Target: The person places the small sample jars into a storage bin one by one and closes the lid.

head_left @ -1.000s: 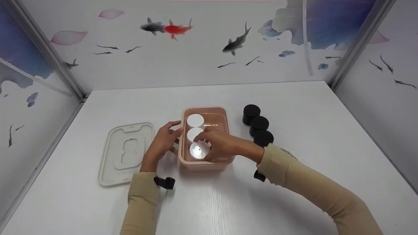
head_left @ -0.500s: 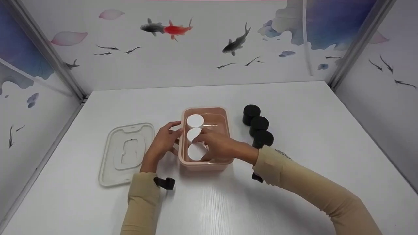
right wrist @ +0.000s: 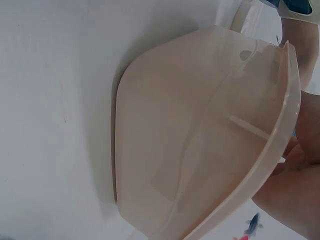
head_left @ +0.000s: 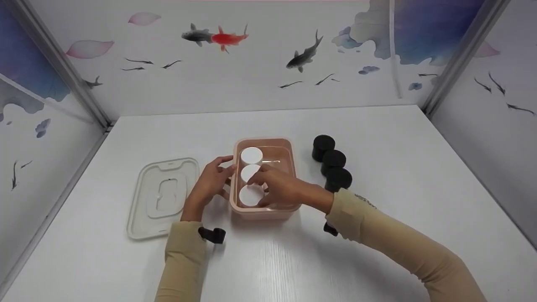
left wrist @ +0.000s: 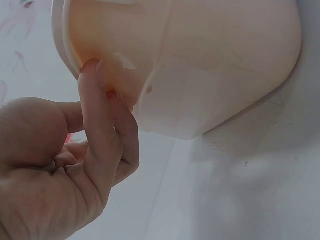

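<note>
A pink plastic box (head_left: pixel 262 215) stands on the table with three white round jars in a row along its left side. The thumb and fingers of my right hand (head_left: pixel 283 184) reach inside and pinch the nearest white jar (head_left: pixel 250 196). The fingers partly cover the middle jar (head_left: pixel 249 173), and the far jar (head_left: pixel 251 155) sits behind it. My left hand (head_left: pixel 207 183) touches the box's left side. In the left wrist view, its fingertips press the outer wall just under the rim. The right wrist view shows the box's wall (right wrist: pixel 160 130), which hides my right fingers.
A translucent lid (head_left: pixel 142 201) lies flat left of the box. Three black round jars (head_left: pixel 333 161) stand in a slanting line to the right, the nearest partly behind my right sleeve (head_left: pixel 356 214). Printed panels (head_left: pixel 260 92) enclose the table at the back and sides.
The nearest white jar has shifted slightly left in the box, its top losing its shine as it levelled. My right hand moved a little left with it. My left hand has stayed put.
</note>
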A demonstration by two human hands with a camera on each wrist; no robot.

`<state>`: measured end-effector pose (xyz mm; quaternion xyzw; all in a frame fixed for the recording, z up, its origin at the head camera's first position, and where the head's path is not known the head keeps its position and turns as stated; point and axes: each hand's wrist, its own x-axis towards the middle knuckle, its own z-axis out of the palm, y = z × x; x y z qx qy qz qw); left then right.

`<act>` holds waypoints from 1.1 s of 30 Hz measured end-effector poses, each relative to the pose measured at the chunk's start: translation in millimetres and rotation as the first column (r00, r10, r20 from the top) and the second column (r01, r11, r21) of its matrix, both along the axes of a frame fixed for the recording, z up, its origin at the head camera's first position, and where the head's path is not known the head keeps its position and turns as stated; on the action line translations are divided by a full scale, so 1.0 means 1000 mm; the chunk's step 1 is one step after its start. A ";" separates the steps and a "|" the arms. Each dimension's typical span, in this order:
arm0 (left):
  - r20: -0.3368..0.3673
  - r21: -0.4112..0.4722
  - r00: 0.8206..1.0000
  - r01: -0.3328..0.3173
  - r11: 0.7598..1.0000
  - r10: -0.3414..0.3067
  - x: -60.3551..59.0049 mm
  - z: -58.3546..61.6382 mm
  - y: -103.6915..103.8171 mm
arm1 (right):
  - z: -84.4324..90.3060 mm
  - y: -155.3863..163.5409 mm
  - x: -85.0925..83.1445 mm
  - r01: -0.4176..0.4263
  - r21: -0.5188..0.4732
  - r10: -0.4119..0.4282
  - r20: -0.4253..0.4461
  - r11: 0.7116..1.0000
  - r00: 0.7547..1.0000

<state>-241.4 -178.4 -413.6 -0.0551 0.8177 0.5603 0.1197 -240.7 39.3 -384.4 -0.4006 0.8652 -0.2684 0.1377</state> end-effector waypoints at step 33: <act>-0.014 0.010 1.000 0.001 1.000 -0.001 -0.001 -0.003 0.000 | 0.036 0.102 0.026 0.178 -0.397 -0.258 -0.159 0.901 0.953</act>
